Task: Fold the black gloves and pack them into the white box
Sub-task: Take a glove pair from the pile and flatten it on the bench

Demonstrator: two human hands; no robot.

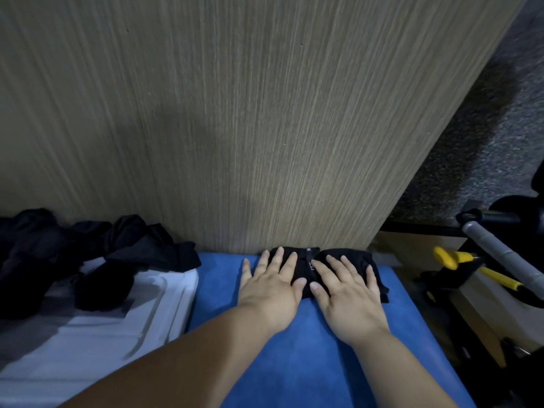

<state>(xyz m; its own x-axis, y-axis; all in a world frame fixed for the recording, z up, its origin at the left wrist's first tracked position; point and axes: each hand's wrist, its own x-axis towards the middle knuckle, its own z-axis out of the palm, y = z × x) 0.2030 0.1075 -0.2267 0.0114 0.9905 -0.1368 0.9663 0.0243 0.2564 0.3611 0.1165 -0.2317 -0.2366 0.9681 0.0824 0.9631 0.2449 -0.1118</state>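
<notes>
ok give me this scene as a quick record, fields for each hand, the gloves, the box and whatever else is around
left hand: flat, fingers straight, pressing the folded black glove
right hand: flat beside it, pressing the same glove
glove position: on the blue surface, against the wooden panel
white box: left of the blue surface
loose black gloves: heaped over the box's far part
right edge: yellow-handled tool

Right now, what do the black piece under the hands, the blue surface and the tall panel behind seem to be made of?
Black piece: soft matte fabric, possibly knit; it lies flat and creased. Blue surface: looks like napped cloth or padding, matte and slightly fuzzy. Panel: wood-grain laminate or veneer, with fine vertical streaks and low sheen.
</notes>
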